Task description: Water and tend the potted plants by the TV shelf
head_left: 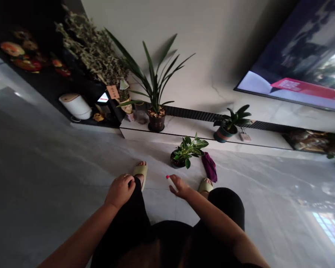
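My left hand (120, 190) rests closed on my left knee, with nothing showing in it. My right hand (179, 187) is closed around a small white spray bottle with a red tip (170, 180), held above the floor. Just beyond it a small leafy plant in a dark pot (187, 150) stands on the pale floor. A purple cloth (210, 167) lies on the floor right of that pot. My feet in pale green slippers (140, 172) are planted either side.
A low white ledge (190, 128) along the wall carries a tall long-leaved plant (155, 111) and a small plant in a teal pot (229, 124). A white lidded bin (75, 106) and a bushy plant (95, 52) stand left. A screen (298, 56) hangs at the right.
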`<state>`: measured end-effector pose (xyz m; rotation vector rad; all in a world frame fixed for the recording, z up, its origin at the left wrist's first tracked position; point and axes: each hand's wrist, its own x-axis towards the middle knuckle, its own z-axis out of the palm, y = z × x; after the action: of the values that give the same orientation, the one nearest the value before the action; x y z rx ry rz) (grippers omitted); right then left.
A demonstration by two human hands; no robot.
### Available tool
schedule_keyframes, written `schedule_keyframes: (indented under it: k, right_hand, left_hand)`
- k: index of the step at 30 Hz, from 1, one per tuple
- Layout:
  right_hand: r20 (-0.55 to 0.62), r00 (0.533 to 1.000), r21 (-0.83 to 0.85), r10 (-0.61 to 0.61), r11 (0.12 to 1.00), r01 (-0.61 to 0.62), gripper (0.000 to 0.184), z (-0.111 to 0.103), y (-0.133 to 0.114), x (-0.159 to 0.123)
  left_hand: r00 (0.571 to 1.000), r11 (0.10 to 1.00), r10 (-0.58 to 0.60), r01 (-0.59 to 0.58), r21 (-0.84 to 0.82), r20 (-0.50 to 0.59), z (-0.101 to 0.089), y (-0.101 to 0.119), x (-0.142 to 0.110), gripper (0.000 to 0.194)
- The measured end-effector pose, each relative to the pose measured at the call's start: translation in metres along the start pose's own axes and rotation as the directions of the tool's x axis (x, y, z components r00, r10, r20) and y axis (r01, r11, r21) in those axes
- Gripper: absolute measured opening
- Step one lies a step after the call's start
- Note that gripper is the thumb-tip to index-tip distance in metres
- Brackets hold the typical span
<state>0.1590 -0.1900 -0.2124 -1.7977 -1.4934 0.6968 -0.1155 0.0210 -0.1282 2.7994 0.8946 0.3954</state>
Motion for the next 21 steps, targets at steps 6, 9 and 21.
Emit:
schedule_keyframes:
  k: [6,9,21]
  right_hand:
    - [0.253,0.93,-0.121,-0.267,0.945,0.305,0.043,-0.031,-0.069,-0.043]
    - [0.263,0.92,-0.12,-0.292,0.936,0.331,0.04,-0.05,-0.087,-0.056]
    - [0.254,0.856,0.056,-0.451,0.89,0.452,0.031,-0.125,-0.088,-0.067]
  left_hand:
    - [0.999,0.997,0.03,-0.033,0.063,0.043,0.003,0.007,0.007,0.028]
    - [0.997,0.994,0.03,-0.037,0.098,0.066,0.006,0.014,0.013,0.03]
    - [0.984,0.984,0.076,-0.1,0.147,0.161,0.011,0.059,0.053,0.028]
